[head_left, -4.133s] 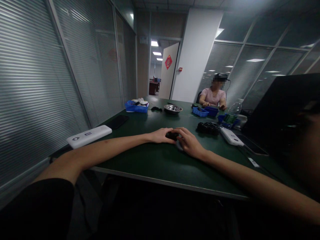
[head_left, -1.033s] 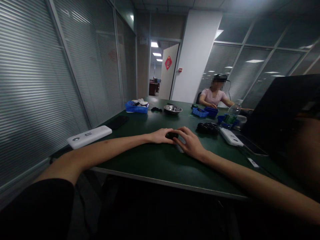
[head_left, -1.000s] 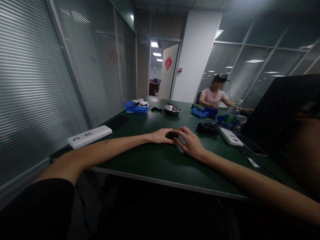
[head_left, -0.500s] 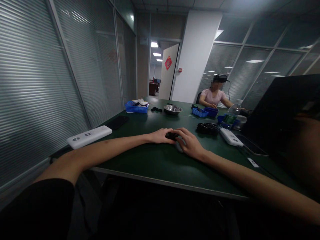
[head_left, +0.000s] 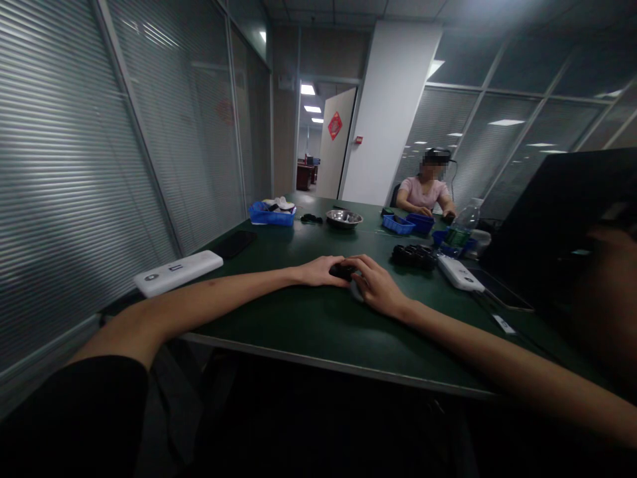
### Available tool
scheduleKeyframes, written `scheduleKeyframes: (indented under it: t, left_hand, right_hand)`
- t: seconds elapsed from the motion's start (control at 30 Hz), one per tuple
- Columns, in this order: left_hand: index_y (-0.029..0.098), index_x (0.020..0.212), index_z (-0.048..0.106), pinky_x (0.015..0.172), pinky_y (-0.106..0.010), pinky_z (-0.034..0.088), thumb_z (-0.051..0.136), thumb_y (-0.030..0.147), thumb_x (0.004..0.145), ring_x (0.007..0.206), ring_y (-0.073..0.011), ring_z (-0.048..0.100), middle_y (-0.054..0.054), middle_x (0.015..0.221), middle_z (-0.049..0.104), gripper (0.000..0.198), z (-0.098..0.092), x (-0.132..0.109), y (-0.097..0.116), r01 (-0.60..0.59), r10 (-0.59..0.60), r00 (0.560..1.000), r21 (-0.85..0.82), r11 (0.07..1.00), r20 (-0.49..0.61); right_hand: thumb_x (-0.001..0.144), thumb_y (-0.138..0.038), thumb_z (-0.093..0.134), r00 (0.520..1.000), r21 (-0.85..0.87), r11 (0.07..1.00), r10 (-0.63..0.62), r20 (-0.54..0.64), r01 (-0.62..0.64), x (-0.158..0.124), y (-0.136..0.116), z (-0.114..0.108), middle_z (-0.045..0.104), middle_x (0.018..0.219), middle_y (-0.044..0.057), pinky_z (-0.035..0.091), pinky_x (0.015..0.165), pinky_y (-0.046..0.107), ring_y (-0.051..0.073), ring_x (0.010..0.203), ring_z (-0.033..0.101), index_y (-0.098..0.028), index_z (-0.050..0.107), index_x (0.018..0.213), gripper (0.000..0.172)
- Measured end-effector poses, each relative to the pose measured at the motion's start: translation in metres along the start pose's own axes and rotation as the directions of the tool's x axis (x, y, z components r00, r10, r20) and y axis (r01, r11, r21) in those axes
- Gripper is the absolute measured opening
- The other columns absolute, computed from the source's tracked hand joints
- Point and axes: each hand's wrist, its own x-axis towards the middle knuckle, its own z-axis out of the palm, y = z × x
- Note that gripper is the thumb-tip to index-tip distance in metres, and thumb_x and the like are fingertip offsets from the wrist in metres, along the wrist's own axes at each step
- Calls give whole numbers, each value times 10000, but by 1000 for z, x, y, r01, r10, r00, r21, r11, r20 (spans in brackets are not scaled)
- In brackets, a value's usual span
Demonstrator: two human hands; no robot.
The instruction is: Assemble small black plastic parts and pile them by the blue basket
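The left hand [head_left: 321, 271] grasps a black piece [head_left: 340, 271] above the table [head_left: 298, 325], partly hidden by fingers; the right hand [head_left: 375, 285] touches it, though whether it pinches cannot be told. A grey thing [head_left: 356, 291] is mostly covered by the right hand. At right, a blurred shape [head_left: 610, 285] is cut off. Farther away, a basket [head_left: 398, 228] holds something dark, a bowl [head_left: 344, 222] small unclear bits, and a tray [head_left: 272, 216] heaped white items.
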Motion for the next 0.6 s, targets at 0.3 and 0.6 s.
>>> scheduleKeyframes:
  t: [0.3, 0.6]
  left_hand:
    - [185, 1245, 625, 930, -376, 462, 733, 573, 802, 1105, -266, 623, -94, 1205, 662, 599, -1, -1, -2, -8, 8, 1000, -9, 1000, 5]
    - [179, 1270, 614, 962, -399, 464, 747, 546, 794, 1125, -275, 624, -103, 1233, 661, 615, -2, -2, 2, 6, -6, 1000, -22, 1000, 5]
  right_hand:
    - [1009, -173, 427, 1000, -3, 1000, 0, 28, 0, 1, -4, -4, 550, 1329, 109, 501, 1040, 459, 271, 1191, 572, -279, 501, 1427, 438]
    - [1008, -171, 418, 1000, 36, 999, 2, 2, -2, 1, -4, -2, 553, 1315, 109, 505, 1040, 489, 276, 1195, 563, -295, 504, 1433, 451]
